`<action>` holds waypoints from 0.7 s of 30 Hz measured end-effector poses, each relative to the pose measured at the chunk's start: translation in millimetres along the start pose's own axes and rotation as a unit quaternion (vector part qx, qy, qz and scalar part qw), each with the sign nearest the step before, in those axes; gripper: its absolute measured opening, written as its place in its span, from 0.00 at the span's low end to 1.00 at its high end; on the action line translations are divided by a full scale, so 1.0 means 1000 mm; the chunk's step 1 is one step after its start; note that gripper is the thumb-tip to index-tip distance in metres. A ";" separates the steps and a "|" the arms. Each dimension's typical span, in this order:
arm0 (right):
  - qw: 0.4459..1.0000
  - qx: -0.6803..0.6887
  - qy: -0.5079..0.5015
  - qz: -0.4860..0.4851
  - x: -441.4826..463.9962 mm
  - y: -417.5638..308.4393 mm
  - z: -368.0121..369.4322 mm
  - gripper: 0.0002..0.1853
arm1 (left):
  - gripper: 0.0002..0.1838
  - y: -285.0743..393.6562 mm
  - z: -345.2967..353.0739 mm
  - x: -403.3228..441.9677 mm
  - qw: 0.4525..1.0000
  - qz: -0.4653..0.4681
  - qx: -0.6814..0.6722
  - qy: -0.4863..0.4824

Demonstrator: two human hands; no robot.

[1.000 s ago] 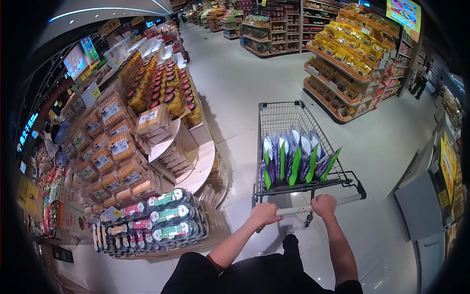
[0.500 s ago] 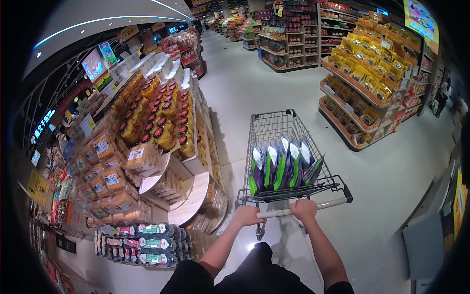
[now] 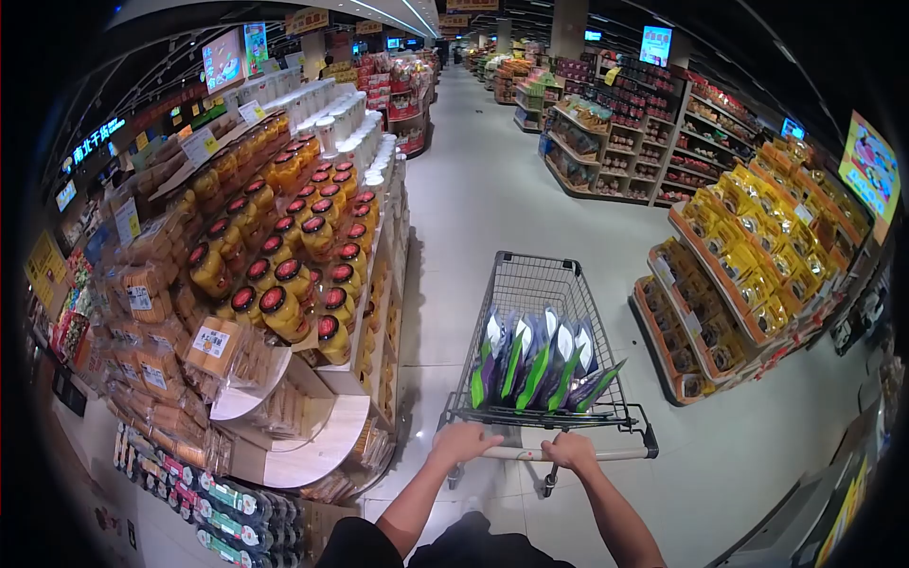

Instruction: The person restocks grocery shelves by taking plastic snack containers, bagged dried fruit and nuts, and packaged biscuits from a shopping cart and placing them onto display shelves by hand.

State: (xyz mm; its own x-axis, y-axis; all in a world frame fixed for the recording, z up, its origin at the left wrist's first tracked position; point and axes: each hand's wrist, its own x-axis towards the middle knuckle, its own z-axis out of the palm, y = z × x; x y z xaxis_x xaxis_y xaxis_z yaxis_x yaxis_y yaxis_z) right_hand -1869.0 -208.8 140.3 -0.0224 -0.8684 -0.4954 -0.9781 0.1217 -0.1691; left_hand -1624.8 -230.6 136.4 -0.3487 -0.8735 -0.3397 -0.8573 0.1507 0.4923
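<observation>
Aisle (image 3: 454, 194); handle (image 3: 519, 454) apparently inside left hand (image 3: 463, 442)

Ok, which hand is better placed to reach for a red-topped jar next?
Probably the left hand: it is on the cart handle nearer the red-topped jars, while the right hand holds it farther away.

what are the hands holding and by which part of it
The shopping cart, by its handle bar: the left hand is on the bar's left end, the right hand grips it near the middle.
</observation>
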 end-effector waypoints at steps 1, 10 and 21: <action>1.000 -0.006 -0.017 0.007 0.019 -0.001 -0.012 0.27 | 0.34 -0.002 -0.006 0.016 1.000 0.015 0.009 0.013; 1.000 -0.001 -0.020 0.006 0.152 0.000 -0.090 0.27 | 0.36 -0.011 -0.046 0.154 1.000 -0.011 0.022 0.016; 0.998 -0.006 0.013 -0.064 0.323 0.004 -0.180 0.28 | 0.33 -0.008 -0.116 0.309 0.996 -0.078 0.032 0.018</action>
State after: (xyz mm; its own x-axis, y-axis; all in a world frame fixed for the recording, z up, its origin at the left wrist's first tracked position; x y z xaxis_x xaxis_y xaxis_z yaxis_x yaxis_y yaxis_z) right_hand -1917.0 -575.3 133.0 0.0981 -0.8888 -0.4476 -0.9758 0.0024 -0.2187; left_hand -1681.3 -555.4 120.6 -0.1976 -0.9040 -0.3790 -0.9225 0.0406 0.3839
